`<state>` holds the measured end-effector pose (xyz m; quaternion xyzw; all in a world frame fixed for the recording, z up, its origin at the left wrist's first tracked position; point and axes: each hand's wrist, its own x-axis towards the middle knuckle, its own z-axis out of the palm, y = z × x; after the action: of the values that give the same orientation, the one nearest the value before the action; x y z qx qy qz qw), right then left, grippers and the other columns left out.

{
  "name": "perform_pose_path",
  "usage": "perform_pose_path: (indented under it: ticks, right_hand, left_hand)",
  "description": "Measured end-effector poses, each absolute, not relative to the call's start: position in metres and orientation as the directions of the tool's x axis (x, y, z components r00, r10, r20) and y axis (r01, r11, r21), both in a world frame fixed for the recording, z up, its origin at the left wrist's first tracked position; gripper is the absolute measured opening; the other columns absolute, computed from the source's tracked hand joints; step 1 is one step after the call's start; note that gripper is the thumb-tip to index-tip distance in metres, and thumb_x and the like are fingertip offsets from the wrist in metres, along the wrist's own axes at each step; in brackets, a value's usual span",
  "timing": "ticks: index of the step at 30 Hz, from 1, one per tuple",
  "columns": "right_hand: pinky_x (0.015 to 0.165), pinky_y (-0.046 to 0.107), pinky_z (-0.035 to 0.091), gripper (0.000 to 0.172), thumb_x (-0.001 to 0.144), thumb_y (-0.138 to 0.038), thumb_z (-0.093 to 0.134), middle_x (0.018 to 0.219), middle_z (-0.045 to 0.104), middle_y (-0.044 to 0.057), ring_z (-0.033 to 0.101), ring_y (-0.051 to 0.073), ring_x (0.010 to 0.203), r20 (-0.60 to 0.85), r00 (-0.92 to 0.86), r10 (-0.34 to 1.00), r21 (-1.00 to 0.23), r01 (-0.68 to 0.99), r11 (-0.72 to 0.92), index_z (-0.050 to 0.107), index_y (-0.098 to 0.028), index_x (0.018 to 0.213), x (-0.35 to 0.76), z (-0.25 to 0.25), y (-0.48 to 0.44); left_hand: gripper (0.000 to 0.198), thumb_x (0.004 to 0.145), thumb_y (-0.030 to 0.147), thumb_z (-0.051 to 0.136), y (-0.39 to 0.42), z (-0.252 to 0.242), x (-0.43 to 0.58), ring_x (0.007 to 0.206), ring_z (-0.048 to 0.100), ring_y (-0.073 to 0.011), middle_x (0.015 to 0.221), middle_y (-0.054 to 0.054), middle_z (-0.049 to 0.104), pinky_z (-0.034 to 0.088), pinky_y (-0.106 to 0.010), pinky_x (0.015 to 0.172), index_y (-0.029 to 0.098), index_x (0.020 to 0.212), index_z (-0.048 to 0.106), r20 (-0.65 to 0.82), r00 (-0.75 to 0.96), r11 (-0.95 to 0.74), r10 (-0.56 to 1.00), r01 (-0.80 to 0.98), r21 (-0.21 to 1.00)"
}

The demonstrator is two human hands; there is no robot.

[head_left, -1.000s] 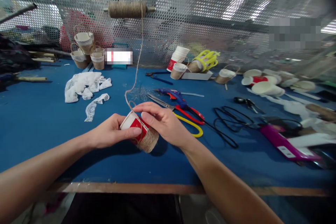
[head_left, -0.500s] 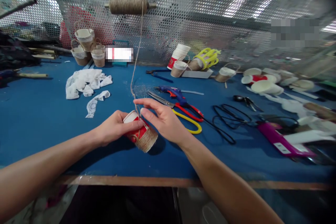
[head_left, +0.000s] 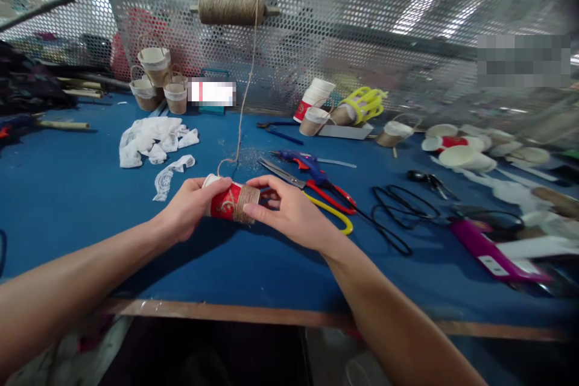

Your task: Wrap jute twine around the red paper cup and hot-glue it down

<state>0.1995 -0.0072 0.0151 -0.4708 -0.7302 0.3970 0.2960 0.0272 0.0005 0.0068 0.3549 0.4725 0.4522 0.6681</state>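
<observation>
A red and white paper cup (head_left: 222, 204) lies sideways between my hands, with jute twine (head_left: 246, 202) wound round its base end. My left hand (head_left: 192, 202) is closed round the rim end, thumb on top. My right hand (head_left: 284, 208) grips the twine-wrapped end between thumb and fingers. A strand of twine (head_left: 245, 102) hangs from the spool (head_left: 231, 9) on the mesh wall and curves slackly down to the cup. Scissors (head_left: 312, 190) with red and yellow handles and a blue glue gun (head_left: 301, 161) lie just beyond my right hand.
White lace strips (head_left: 154, 139) lie at the left. Twine-covered cups with handles (head_left: 154, 66) stand stacked behind. Pliers (head_left: 280, 131), a stack of paper cups (head_left: 314, 98), black cable (head_left: 402, 211), keys (head_left: 429, 181) and a purple power strip (head_left: 488, 247) are on the blue table (head_left: 181, 280).
The cup has turned from tilted to nearly level. My right hand has gone from the twine strand to the cup's wrapped end, and the strand now hangs looser.
</observation>
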Motion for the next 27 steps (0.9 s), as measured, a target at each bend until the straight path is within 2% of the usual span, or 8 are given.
perform_pose_path:
  ticks: [6, 13, 17, 19, 21, 22, 24, 27]
  right_hand:
    - [0.073, 0.037, 0.051, 0.032, 0.076, -0.039, 0.06, 0.092, 0.063, 0.006, 0.061, 0.017, 0.079, 0.055, -0.371, 0.927, -0.862, 0.451, 0.231, 0.053, -0.018, 0.099, 0.201, 0.013, -0.005]
    - [0.073, 0.036, 0.05, 0.034, 0.077, -0.041, 0.058, 0.095, 0.063, 0.007, 0.061, 0.018, 0.081, 0.037, -0.407, 0.913, -0.86, 0.452, 0.237, 0.052, -0.017, 0.101, 0.201, 0.012, -0.005]
    - [0.073, 0.034, 0.05, 0.031, 0.078, -0.038, 0.057, 0.096, 0.064, 0.008, 0.061, 0.017, 0.082, 0.103, -0.404, 0.909, -0.83, 0.469, 0.302, 0.055, -0.017, 0.099, 0.201, 0.015, -0.004]
    - [0.073, 0.031, 0.049, 0.027, 0.081, -0.038, 0.052, 0.093, 0.065, 0.008, 0.062, 0.016, 0.081, 0.152, -0.314, 0.937, -0.783, 0.54, 0.308, 0.057, -0.016, 0.096, 0.208, 0.02, 0.004]
    - [0.074, 0.029, 0.048, 0.027, 0.085, -0.037, 0.046, 0.089, 0.066, 0.008, 0.062, 0.015, 0.08, 0.189, -0.11, 0.976, -0.676, 0.706, 0.211, 0.059, -0.015, 0.094, 0.223, 0.026, 0.019]
    - [0.075, 0.029, 0.047, 0.027, 0.087, -0.036, 0.043, 0.09, 0.066, 0.007, 0.062, 0.016, 0.082, 0.192, 0.049, 0.98, -0.556, 0.828, 0.068, 0.059, -0.016, 0.095, 0.232, 0.029, 0.028]
    - [0.081, 0.036, 0.043, 0.026, 0.085, -0.032, 0.047, 0.094, 0.065, 0.013, 0.06, 0.023, 0.091, 0.175, 0.184, 0.967, -0.47, 0.879, -0.082, 0.061, -0.012, 0.094, 0.253, 0.032, 0.048]
    - [0.08, 0.038, 0.044, 0.015, 0.076, -0.024, 0.061, 0.088, 0.065, 0.015, 0.06, 0.028, 0.091, 0.025, 0.259, 0.965, -0.384, 0.894, -0.23, 0.064, -0.011, 0.08, 0.277, 0.025, 0.075]
  left_hand:
    - [0.024, 0.066, 0.029, 0.067, 0.003, 0.005, 0.026, 0.039, 0.049, -0.0069, 0.045, 0.002, 0.057, 0.038, -0.018, 0.041, 0.012, 0.051, 0.061, -0.328, 0.171, 0.364, 0.929, -0.267, 0.892]
    - [0.016, 0.062, 0.026, 0.072, 0.006, 0.006, 0.02, 0.045, 0.056, -0.0083, 0.054, -0.002, 0.065, 0.04, -0.017, 0.045, 0.011, 0.064, 0.068, -0.318, 0.301, 0.395, 0.899, -0.243, 0.886]
    - [0.014, 0.059, 0.022, 0.074, 0.003, 0.007, 0.02, 0.045, 0.056, -0.009, 0.054, -0.002, 0.066, 0.041, -0.017, 0.045, 0.011, 0.065, 0.069, -0.323, 0.294, 0.397, 0.9, -0.243, 0.885]
    - [0.015, 0.059, 0.023, 0.075, 0.002, 0.006, 0.02, 0.047, 0.057, -0.0095, 0.056, -0.003, 0.067, 0.042, -0.018, 0.047, 0.01, 0.064, 0.069, -0.325, 0.285, 0.395, 0.902, -0.238, 0.887]
    - [0.018, 0.059, 0.024, 0.076, 0.002, 0.005, 0.02, 0.049, 0.058, -0.0101, 0.059, -0.004, 0.068, 0.043, -0.018, 0.049, 0.01, 0.068, 0.069, -0.335, 0.289, 0.404, 0.897, -0.222, 0.888]
    - [0.02, 0.058, 0.025, 0.076, 0.002, 0.004, 0.02, 0.05, 0.059, -0.0104, 0.06, -0.005, 0.068, 0.043, -0.018, 0.049, 0.01, 0.069, 0.069, -0.342, 0.289, 0.408, 0.894, -0.212, 0.888]
    - [0.023, 0.057, 0.026, 0.077, 0.003, 0.004, 0.02, 0.051, 0.059, -0.0105, 0.061, -0.005, 0.069, 0.043, -0.018, 0.05, 0.009, 0.07, 0.069, -0.343, 0.28, 0.405, 0.896, -0.202, 0.892]
    - [0.024, 0.058, 0.027, 0.076, 0.003, 0.005, 0.02, 0.055, 0.06, -0.0114, 0.063, -0.005, 0.069, 0.044, -0.019, 0.053, 0.009, 0.073, 0.069, -0.333, 0.272, 0.391, 0.903, -0.2, 0.898]
